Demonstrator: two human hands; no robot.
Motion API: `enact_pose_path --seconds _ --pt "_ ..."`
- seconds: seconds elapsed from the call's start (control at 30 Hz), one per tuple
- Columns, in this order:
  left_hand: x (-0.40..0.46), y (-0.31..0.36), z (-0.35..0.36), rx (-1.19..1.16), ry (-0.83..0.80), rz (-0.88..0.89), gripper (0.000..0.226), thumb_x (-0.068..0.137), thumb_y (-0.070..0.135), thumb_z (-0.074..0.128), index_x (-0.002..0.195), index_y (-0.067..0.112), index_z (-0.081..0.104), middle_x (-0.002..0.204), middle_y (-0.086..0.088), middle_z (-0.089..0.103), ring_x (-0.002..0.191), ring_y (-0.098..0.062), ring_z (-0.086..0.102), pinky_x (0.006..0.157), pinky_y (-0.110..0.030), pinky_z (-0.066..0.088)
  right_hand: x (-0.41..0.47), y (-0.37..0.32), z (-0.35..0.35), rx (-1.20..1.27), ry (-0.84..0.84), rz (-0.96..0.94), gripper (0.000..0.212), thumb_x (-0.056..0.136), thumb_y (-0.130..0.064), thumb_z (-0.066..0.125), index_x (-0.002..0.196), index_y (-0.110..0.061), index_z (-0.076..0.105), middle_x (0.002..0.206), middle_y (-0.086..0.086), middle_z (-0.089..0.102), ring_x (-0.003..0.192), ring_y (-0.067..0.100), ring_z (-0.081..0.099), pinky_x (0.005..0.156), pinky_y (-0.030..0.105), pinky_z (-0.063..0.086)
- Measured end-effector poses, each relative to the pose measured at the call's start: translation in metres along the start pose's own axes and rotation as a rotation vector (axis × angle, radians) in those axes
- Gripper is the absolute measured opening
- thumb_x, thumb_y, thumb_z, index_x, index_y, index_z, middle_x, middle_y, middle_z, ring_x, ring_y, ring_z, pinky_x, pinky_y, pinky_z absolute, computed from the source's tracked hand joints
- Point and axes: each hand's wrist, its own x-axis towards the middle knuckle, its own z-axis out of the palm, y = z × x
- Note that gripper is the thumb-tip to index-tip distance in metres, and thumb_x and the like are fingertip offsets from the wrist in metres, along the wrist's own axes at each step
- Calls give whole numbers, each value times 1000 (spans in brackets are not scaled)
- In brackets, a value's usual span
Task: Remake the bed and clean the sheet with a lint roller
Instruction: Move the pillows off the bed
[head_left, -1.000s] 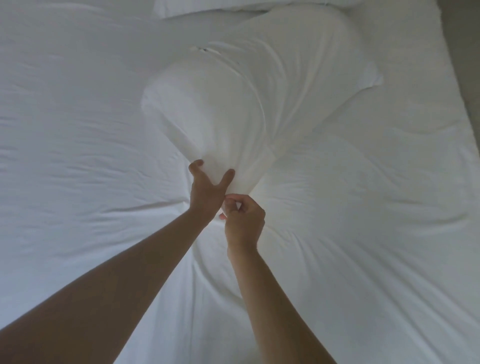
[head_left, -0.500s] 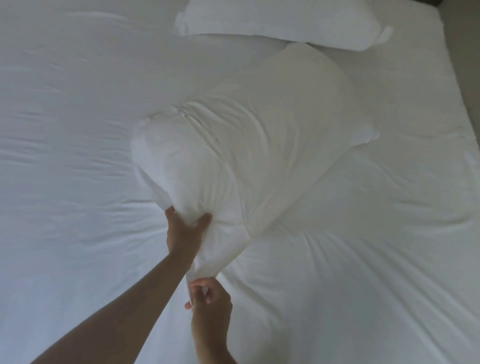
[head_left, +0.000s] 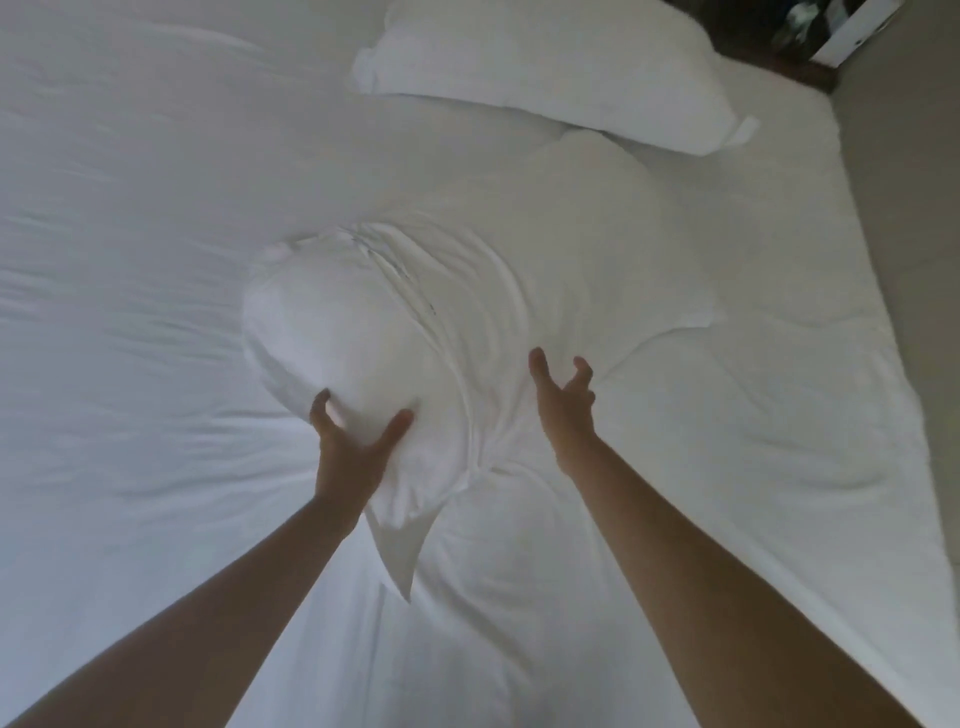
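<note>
Pillow (head_left: 467, 312) in left grip (head_left: 348, 447), clasped; right grip (head_left: 563, 402) splayed, empty, just beside.

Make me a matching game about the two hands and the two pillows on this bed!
Things:
1. left hand
2. right hand
3. near pillow
4. far pillow

States:
A. lying flat at the head of the bed
B. open, fingers spread
C. gripping a pillow's end
D. being held, cover bunched

Pairs: 1-C, 2-B, 3-D, 4-A

Two pillows (head_left: 467, 312) (head_left: 561, 78), two hands (head_left: 353, 447) (head_left: 566, 410), one sheet (head_left: 130, 260)
</note>
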Motion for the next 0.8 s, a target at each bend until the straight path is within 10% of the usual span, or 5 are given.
enact_pose_path --seconds 0.23,0.47,0.7,0.8 --pt "25 2 11 -80 21 -89 115 64 51 88 147 39 10 139 -4 47 116 -23 58 104 -39 47 61 -48 10 -7 1 156 112 78 -77 58 157 -33 -9 162 15 7 141 43 31 106 63 39" --pt "36 -14 17 33 22 -67 122 52 60 84 147 41 9 148 0 36 130 -23 47 110 -46 41 93 -41 22 -22 55 352 147 68 -72 75 150 -12 -32 164 17 8 148 40 22 117 53 25" --pt "27 -9 39 237 93 60 99 82 26 79 153 21 11 158 -1 29 141 -24 37 111 -46 38 97 -30 25 -15 168 103 65 88 -27 74 138 -4 40 134 14 55 117 31 56 84 30 43" --pt "17 0 41 316 70 172 89 89 16 70 156 14 11 162 -5 25 146 -26 29 117 -45 30 79 -38 26 -193 270 -68 47 95 -24 59 132 2 46 129 20 59 120 38 57 98 38 45"
